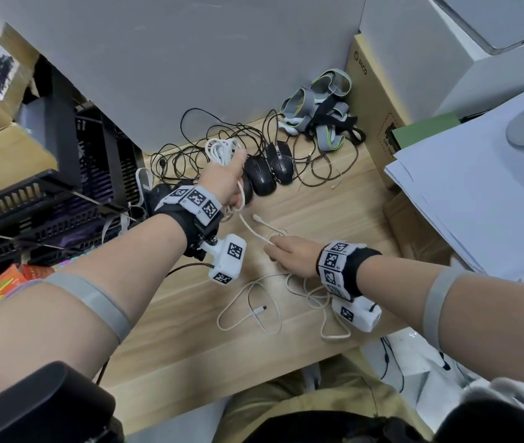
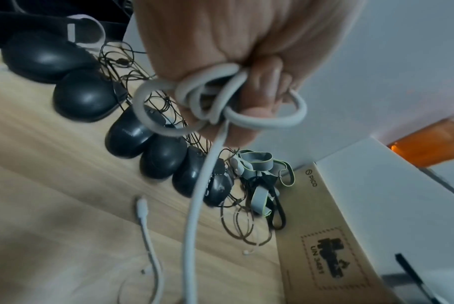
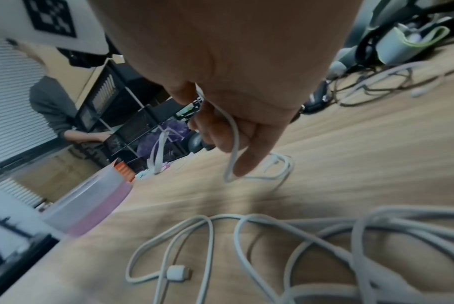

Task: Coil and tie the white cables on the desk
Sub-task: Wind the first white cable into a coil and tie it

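Although several loops are gathered, the coiling is judged only partly done. The left hand (image 1: 222, 180), raised just before the row of black computer mice (image 1: 267, 171), is fisted round a bundle of thick white round cable loops (image 2: 194, 98); from the fist a free length of the same white cable (image 2: 197, 205) runs down and away from the mice to the right hand (image 1: 296, 254), whose thumb and curled fingers (image 3: 246, 148) pinch it low over the light wood-grain desk (image 1: 334, 212). Its white plug end (image 1: 258, 218) lies loose between the mice and the right hand. No tie is seen on the bundle. Farther from the mice, under the right wrist, a second thin white cable (image 1: 248, 311) sprawls uncoiled, its connector (image 3: 178, 273) flat on the wood. Left to do, apparently: winding the remaining length, tying, then the second cable.
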Motion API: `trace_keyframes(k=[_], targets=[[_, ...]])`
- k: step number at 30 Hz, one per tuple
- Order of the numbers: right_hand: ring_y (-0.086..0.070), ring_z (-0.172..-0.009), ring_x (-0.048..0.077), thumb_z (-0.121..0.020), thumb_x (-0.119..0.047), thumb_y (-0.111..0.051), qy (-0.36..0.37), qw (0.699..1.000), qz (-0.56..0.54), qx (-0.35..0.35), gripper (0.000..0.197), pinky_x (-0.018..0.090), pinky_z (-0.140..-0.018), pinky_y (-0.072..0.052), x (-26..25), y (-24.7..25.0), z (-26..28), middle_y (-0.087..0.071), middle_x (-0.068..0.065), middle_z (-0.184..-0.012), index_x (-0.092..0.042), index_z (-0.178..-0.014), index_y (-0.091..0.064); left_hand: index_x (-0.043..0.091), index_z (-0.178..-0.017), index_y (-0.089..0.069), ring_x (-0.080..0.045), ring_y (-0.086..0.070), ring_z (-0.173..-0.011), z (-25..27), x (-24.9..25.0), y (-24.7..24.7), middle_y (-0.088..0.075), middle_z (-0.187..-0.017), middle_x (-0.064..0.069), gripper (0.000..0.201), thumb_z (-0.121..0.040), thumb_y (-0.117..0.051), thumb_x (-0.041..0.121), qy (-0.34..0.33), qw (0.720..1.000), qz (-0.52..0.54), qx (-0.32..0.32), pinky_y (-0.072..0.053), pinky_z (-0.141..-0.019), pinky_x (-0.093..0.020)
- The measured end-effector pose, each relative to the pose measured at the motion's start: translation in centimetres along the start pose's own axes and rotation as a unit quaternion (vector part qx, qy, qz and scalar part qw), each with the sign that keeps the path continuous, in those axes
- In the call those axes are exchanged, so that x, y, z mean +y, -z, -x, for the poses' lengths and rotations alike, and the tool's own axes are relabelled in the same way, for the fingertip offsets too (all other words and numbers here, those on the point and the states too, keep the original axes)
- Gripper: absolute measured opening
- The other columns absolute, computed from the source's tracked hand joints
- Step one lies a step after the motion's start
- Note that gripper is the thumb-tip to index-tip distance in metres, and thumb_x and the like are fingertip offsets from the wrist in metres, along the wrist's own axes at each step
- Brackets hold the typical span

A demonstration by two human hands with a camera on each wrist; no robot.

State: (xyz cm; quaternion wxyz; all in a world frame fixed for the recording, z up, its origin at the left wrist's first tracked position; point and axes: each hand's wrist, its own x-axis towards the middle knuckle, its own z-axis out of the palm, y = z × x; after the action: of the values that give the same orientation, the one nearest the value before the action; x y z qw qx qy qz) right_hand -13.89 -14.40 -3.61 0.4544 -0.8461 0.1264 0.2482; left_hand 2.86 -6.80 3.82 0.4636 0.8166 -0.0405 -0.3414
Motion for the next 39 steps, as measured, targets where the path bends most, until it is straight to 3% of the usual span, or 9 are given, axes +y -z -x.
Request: trace_keyframes(k=[4,8,10,14,18,23,27,32,39], targets=[[-0.049,-0.075,0.021,-0.102,-0.035,-0.039,0.071,0.995,0.047,0.06,0.029,0.034,-0.071,-0.038,-0.4,1.1,0.2,-0.048,-0.009,-0.071,-0.028,-0.074,-0.043,0.011,-0.069,-0.054,-0.009,-0.039,-0.028,0.8,-0.7,0.2,-0.048,-0.047,0.001,0.044,-0.087,-0.073,0.046,-0.029,0.985,-0.167,-0.034,-0.036,-0.034,-0.017],[-0.048,-0.073,0.008,-0.099,-0.037,-0.044,0.171,0.97,0.037,0.166,0.021,0.031,-0.07,-0.044,-2.0,3.0,-0.5,-0.054,-0.017,-0.075,-0.024,-0.099,-0.06,0.007,-0.071,-0.06,-0.022,-0.051,-0.05,0.3,-2.6,0.0,-0.055,-0.056,-0.006,0.024,-0.086,-0.074,0.02,-0.058,0.961,-0.255,-0.091,-0.041,-0.047,-0.026],[-0.054,-0.07,0.009,-0.093,-0.051,-0.043,0.175,0.962,0.018,0.209,0.026,0.034,-0.071,-0.048,-2.5,3.9,-1.2,-0.061,-0.014,-0.074,-0.035,-0.09,-0.063,0.002,-0.075,-0.066,-0.033,-0.067,-0.063,0.7,-2.7,0.0,-0.069,-0.067,-0.013,0.019,-0.088,-0.067,0.015,-0.041,0.961,-0.236,-0.136,-0.052,-0.057,-0.033],[-0.049,-0.052,0.011,-0.077,-0.077,-0.038,0.087,0.962,0.052,0.254,0.062,0.034,-0.057,-0.046,-2.3,4.8,-2.1,-0.051,-0.004,-0.05,-0.022,-0.063,-0.063,0.004,-0.065,-0.062,-0.032,-0.061,-0.047,1.0,-2.6,0.0,-0.062,-0.053,-0.012,0.049,-0.091,-0.066,0.045,0.023,0.98,-0.131,-0.151,-0.058,-0.06,-0.042],[-0.051,-0.049,0.019,-0.073,-0.085,-0.038,0.045,0.964,0.041,0.259,0.075,0.041,-0.054,-0.049,-1.5,4.6,-2.6,-0.051,0.003,-0.048,-0.014,-0.054,-0.05,0.018,-0.057,-0.042,-0.018,-0.03,-0.035,1.2,-2.4,0.0,-0.034,-0.043,-0.002,0.065,-0.087,-0.048,0.075,0.075,0.98,-0.084,-0.165,-0.032,-0.043,-0.024],[-0.061,-0.062,0.019,-0.063,-0.068,-0.053,-0.004,0.964,-0.011,0.266,0.05,0.039,-0.062,-0.055,-1.3,4.8,-2.6,-0.063,0.001,-0.058,-0.02,-0.059,-0.066,0.013,-0.075,-0.055,-0.015,-0.027,-0.042,1.8,-2.2,-0.3,-0.032,-0.049,0.002,0.064,-0.075,-0.062,0.076,0.059,0.957,-0.156,-0.237,-0.022,-0.045,-0.022],[-0.046,-0.055,0.016,-0.066,-0.067,-0.066,-0.01,0.949,-0.08,0.305,0.054,0.033,-0.056,-0.042,-0.9,5.3,-2.5,-0.047,-0.005,-0.052,-0.019,-0.054,-0.045,0.014,-0.064,-0.057,-0.017,-0.03,-0.04,1.0,-2.8,0.7,-0.035,-0.05,-0.002,0.049,-0.08,-0.075,0.056,0.067,0.932,-0.222,-0.279,-0.023,-0.045,-0.024],[-0.044,-0.062,0.012,-0.095,-0.042,-0.052,-0.017,0.924,-0.142,0.354,0.032,0.031,-0.064,-0.039,0.7,5.7,-2.6,-0.046,-0.008,-0.063,-0.026,-0.068,-0.046,0.023,-0.049,-0.029,-0.017,-0.021,-0.039,0.9,-3.6,0.4,-0.023,-0.048,0.0,0.063,-0.096,-0.055,0.056,0.107,0.951,-0.152,-0.249,-0.019,-0.042,-0.022],[-0.057,-0.078,0.016,-0.101,-0.022,-0.037,-0.017,0.947,-0.137,0.289,0.024,0.029,-0.075,-0.046,1.0,3.4,-2.7,-0.056,-0.013,-0.079,-0.015,-0.104,-0.06,0.024,-0.045,-0.025,-0.019,-0.023,-0.039,1.4,-2.7,-1.0,-0.023,-0.047,-0.001,0.069,-0.09,-0.04,0.074,0.087,0.974,-0.104,-0.179,-0.025,-0.043,-0.024]])
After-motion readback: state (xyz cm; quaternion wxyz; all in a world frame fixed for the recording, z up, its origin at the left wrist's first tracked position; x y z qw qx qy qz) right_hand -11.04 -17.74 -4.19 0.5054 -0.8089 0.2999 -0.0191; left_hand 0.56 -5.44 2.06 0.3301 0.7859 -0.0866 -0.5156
